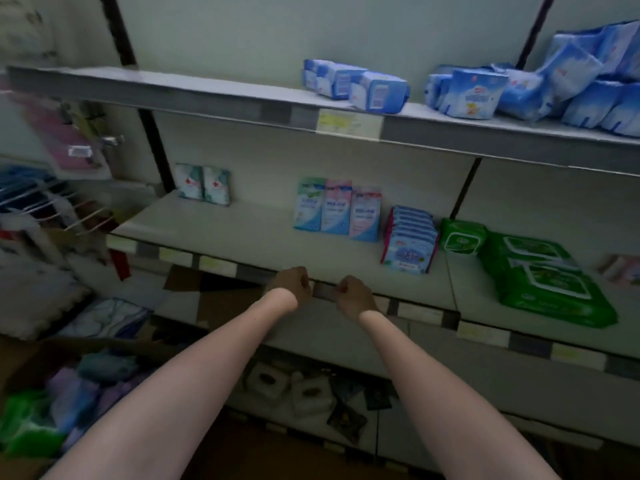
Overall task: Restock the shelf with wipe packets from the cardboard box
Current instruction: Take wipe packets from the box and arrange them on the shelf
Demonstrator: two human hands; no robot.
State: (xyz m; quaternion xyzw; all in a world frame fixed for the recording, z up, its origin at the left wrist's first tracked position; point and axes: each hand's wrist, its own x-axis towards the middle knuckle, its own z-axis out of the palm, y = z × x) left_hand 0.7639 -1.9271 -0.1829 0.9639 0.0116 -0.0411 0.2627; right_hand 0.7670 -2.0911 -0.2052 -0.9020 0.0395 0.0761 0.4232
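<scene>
Both my arms reach forward to the front edge of the middle shelf [249, 233]. My left hand [290, 285] and my right hand [353, 296] are curled into loose fists beside each other at the shelf's label strip, and neither holds a packet. The cardboard box [38, 351] sits at the lower left, with blue, purple and green wipe packets [79, 400] inside. On the middle shelf stand pastel wipe packets [337, 209], a row of blue packets [410, 240] and green packets [540, 271].
The top shelf [207, 95] carries blue tissue packs [356, 84] towards the right. Two small packets [202, 184] stand at the back left of the middle shelf. The bottom shelf holds white packs [287, 386]. Hanging goods [41, 209] crowd the left side.
</scene>
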